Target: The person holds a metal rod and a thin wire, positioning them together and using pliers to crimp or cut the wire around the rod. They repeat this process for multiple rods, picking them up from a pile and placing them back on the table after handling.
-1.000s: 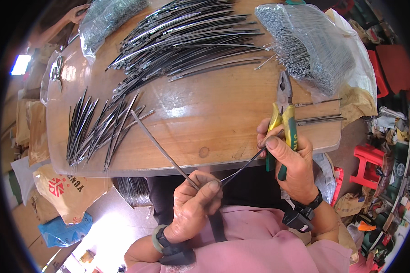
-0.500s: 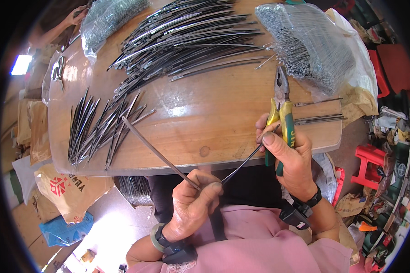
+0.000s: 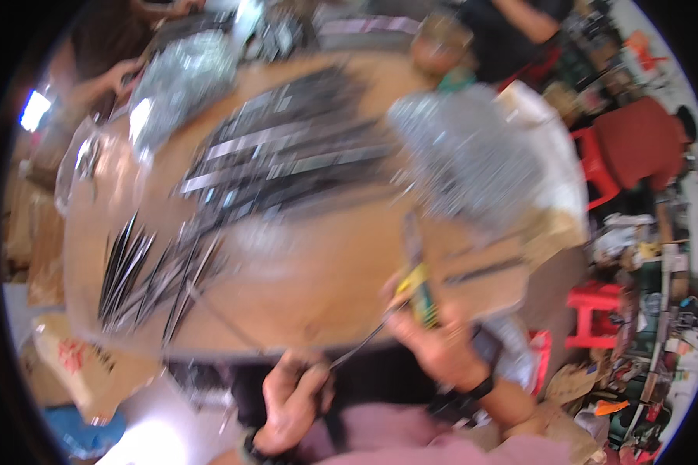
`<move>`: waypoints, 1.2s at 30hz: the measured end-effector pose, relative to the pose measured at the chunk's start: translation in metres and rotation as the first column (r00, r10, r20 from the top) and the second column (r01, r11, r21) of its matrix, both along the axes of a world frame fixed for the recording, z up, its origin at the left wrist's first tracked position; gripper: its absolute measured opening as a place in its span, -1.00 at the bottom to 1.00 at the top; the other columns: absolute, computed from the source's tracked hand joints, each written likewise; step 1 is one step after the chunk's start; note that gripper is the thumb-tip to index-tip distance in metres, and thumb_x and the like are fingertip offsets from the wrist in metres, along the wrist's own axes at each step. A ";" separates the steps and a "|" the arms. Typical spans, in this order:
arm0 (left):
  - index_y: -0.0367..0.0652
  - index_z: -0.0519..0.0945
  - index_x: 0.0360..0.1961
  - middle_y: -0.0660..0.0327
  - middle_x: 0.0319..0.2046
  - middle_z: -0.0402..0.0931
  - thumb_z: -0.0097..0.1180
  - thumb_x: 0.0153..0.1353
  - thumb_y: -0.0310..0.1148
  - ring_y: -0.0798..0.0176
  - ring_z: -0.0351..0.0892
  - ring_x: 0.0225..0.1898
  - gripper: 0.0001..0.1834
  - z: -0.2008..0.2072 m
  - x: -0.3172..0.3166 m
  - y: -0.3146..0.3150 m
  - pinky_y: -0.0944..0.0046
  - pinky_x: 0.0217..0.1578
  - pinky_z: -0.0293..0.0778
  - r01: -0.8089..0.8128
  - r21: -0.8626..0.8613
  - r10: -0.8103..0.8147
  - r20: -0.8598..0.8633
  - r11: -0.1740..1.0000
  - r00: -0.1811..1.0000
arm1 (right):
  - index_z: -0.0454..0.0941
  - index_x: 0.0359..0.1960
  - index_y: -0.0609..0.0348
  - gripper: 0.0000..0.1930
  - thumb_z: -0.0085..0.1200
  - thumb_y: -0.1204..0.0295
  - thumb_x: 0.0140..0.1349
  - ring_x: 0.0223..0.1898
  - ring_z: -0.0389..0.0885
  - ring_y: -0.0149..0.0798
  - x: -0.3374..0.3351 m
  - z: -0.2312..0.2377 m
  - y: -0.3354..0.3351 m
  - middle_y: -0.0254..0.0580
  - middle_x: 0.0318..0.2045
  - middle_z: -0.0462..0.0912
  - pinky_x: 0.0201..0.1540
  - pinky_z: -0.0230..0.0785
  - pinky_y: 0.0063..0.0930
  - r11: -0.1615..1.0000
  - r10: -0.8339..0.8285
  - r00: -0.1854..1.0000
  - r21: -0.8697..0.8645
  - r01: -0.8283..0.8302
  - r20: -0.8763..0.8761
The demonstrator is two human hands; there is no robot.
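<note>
My left hand point(image 3: 293, 391) is closed in a pinch at the table's near edge. From it a long thin dark strip point(image 3: 229, 319) slants up and left over the table. Another thin dark strip point(image 3: 367, 343) runs from my left fingers to my right hand point(image 3: 446, 345). My right hand pinches that strip's far end and also grips combination pliers point(image 3: 422, 298) with yellow and green handles. The pliers' jaws point away from me, with nothing visible in them. Motion blur hides the finger details.
A big heap of dark strips point(image 3: 287, 139) covers the wooden table's point(image 3: 310, 302) far middle; a smaller bunch point(image 3: 124, 271) lies left. Clear bags of thin metal pieces point(image 3: 473, 155) point(image 3: 182, 89) flank the heap. Another person's hand point(image 3: 120, 76) is at far left. Red stools point(image 3: 593, 310) stand right.
The whole view has shifted and blurred, so the table sits lower and more of its far side shows. Both hands keep their holds on the strips and the pliers.
</note>
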State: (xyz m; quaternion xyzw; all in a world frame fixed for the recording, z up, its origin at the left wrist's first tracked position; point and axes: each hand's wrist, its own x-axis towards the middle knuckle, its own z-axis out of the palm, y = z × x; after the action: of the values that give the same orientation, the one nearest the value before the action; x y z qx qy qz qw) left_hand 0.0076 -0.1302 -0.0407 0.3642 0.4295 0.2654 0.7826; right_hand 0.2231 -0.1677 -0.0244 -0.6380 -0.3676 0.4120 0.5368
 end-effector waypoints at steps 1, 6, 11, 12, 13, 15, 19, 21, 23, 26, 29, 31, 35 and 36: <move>-0.29 0.43 -0.23 0.14 -0.53 0.45 -0.09 0.34 -0.62 0.37 0.40 -0.66 -0.95 0.002 -0.004 -0.001 0.40 -0.65 0.28 0.028 -0.040 -0.029 -0.009 0.999 1.000 | 0.49 -0.18 0.20 -0.83 0.18 0.49 0.24 -0.24 0.50 -0.47 -0.003 0.001 -0.002 -0.33 -0.25 0.56 -0.16 0.39 -0.50 1.000 -0.012 0.999 0.004 0.012 -0.042; -0.20 0.49 -0.34 0.30 -0.62 0.40 0.12 0.25 -0.52 0.46 0.25 -0.74 -0.95 0.025 -0.002 0.020 0.48 -0.71 0.12 0.237 -0.319 -0.227 0.067 0.918 0.972 | 0.53 -0.19 0.24 -0.84 0.18 0.44 0.28 -0.21 0.54 -0.42 0.005 -0.009 -0.008 -0.30 -0.18 0.56 -0.12 0.38 -0.54 0.992 0.055 0.995 0.111 -0.064 0.082; -0.19 0.53 -0.33 0.35 -0.64 0.40 0.12 0.20 -0.56 0.53 0.23 -0.70 -0.96 0.032 -0.016 0.027 0.49 -0.66 0.08 0.409 -0.183 -0.414 0.009 0.894 0.910 | 0.55 -0.26 0.26 -0.86 0.18 0.44 0.27 -0.21 0.55 -0.38 0.002 0.003 -0.012 -0.26 -0.17 0.56 -0.14 0.40 -0.51 0.989 0.075 0.988 0.118 -0.091 0.138; -0.18 0.54 -0.32 0.37 -0.64 0.41 0.13 0.19 -0.56 0.54 0.23 -0.69 -0.95 0.034 -0.016 0.028 0.50 -0.65 0.08 0.426 -0.178 -0.441 -0.052 0.887 0.896 | 0.55 -0.28 0.27 -0.86 0.18 0.44 0.27 -0.21 0.56 -0.38 0.003 0.005 -0.012 -0.25 -0.17 0.55 -0.14 0.41 -0.51 0.990 0.066 0.987 0.112 -0.083 0.144; -0.17 0.55 -0.34 0.41 -0.63 0.39 0.15 0.18 -0.54 0.57 0.21 -0.67 -0.95 0.030 -0.015 0.024 0.51 -0.63 0.07 0.367 -0.159 -0.380 -0.058 0.917 0.923 | 0.55 -0.28 0.27 -0.86 0.18 0.44 0.27 -0.21 0.56 -0.38 0.003 0.007 -0.012 -0.25 -0.17 0.55 -0.14 0.41 -0.51 0.990 0.070 0.987 0.114 -0.087 0.143; -0.17 0.56 -0.36 0.42 -0.63 0.38 0.15 0.18 -0.53 0.57 0.20 -0.66 -0.96 0.025 -0.018 0.022 0.51 -0.63 0.06 0.362 -0.133 -0.373 -0.070 0.923 0.925 | 0.55 -0.28 0.27 -0.87 0.18 0.45 0.27 -0.20 0.56 -0.38 0.004 0.009 -0.012 -0.25 -0.16 0.55 -0.13 0.41 -0.51 0.980 0.119 0.973 0.132 -0.146 0.198; -0.14 0.57 -0.42 0.47 -0.63 0.33 0.15 0.20 -0.52 0.59 0.15 -0.63 -0.94 0.022 -0.017 0.016 0.51 -0.60 0.03 0.232 0.035 -0.228 -0.103 0.972 0.968 | 0.53 -0.26 0.25 -0.88 0.16 0.46 0.29 -0.20 0.54 -0.38 0.000 0.007 -0.013 -0.23 -0.15 0.54 -0.13 0.40 -0.51 0.971 0.118 0.968 0.176 -0.159 0.221; -0.16 0.57 -0.37 0.48 -0.56 0.36 0.16 0.22 -0.52 0.59 0.20 -0.57 -0.97 0.013 -0.017 0.009 0.53 -0.53 0.09 0.076 0.143 -0.068 -0.061 0.987 0.996 | 0.61 -0.31 0.23 -0.95 0.18 0.52 0.25 -0.24 0.55 -0.42 -0.005 0.007 -0.015 -0.22 -0.14 0.62 -0.17 0.39 -0.52 0.989 -0.002 0.999 0.149 -0.005 0.046; -0.17 0.56 -0.32 0.44 -0.51 0.41 0.15 0.24 -0.52 0.58 0.24 -0.54 -0.98 0.005 -0.013 0.001 0.53 -0.50 0.13 0.057 0.227 -0.047 -0.050 0.972 0.998 | 0.61 -0.30 0.23 -0.95 0.16 0.52 0.25 -0.23 0.53 -0.44 -0.008 0.006 -0.018 -0.23 -0.13 0.61 -0.18 0.38 -0.53 0.993 -0.029 0.999 0.110 0.030 -0.016; -0.23 0.54 -0.10 0.35 -0.34 0.50 0.10 0.30 -0.55 0.56 0.32 -0.46 -0.84 -0.008 -0.025 -0.004 0.53 -0.43 0.25 0.185 0.214 -0.167 -0.098 0.959 0.981 | 0.62 -0.29 0.23 -0.94 0.14 0.52 0.26 -0.24 0.51 -0.49 -0.004 -0.003 -0.018 -0.27 -0.13 0.60 -0.19 0.38 -0.55 0.998 -0.032 0.998 0.050 0.035 -0.055; -0.26 0.44 -0.29 0.17 -0.51 0.55 -0.01 0.27 -0.61 0.49 0.35 -0.62 -0.96 0.012 -0.014 0.011 0.50 -0.59 0.22 -0.009 0.405 0.059 -0.109 0.914 0.992 | 0.58 -0.23 0.23 -0.84 0.23 0.47 0.18 -0.19 0.58 -0.23 0.005 -0.007 -0.020 -0.16 -0.21 0.58 -0.12 0.41 -0.42 0.999 0.045 0.975 0.010 -0.048 0.216; -0.25 0.46 -0.29 0.24 -0.53 0.54 0.02 0.26 -0.62 0.54 0.32 -0.59 -0.94 0.022 0.002 0.028 0.51 -0.56 0.20 -0.110 0.366 0.144 -0.068 0.924 0.987 | 0.63 -0.26 0.22 -0.83 0.28 0.49 0.10 -0.21 0.61 -0.13 0.009 -0.004 -0.033 -0.12 -0.21 0.59 -0.15 0.44 -0.37 0.992 0.125 0.944 -0.039 -0.119 0.305; -0.29 0.45 -0.26 0.18 -0.46 0.57 0.05 0.26 -0.70 0.44 0.47 -0.51 -0.89 -0.001 0.002 0.021 0.46 -0.45 0.38 -0.085 0.573 0.182 -0.113 0.815 0.977 | 0.66 -0.24 0.22 -0.74 0.33 0.53 -0.02 -0.18 0.62 -0.02 -0.015 0.005 -0.040 -0.04 -0.13 0.59 -0.13 0.47 -0.34 0.930 0.363 0.906 -0.032 -0.366 0.219; -0.32 0.43 -0.24 0.10 -0.42 0.59 0.04 0.27 -0.73 0.37 0.56 -0.46 -0.88 -0.004 0.004 0.022 0.42 -0.38 0.48 -0.060 0.657 0.156 -0.088 0.751 0.984 | 0.65 -0.21 0.22 -0.71 0.33 0.53 -0.02 -0.16 0.62 0.00 -0.018 0.004 -0.038 -0.02 -0.11 0.58 -0.11 0.48 -0.33 0.910 0.408 0.889 -0.024 -0.413 0.208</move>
State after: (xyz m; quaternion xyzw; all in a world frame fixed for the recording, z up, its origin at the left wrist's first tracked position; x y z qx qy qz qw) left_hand 0.0114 -0.1083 -0.0448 0.6056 0.3835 0.4172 0.5587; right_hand 0.2056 -0.2058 -0.0203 -0.5797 -0.5527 0.4429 0.4029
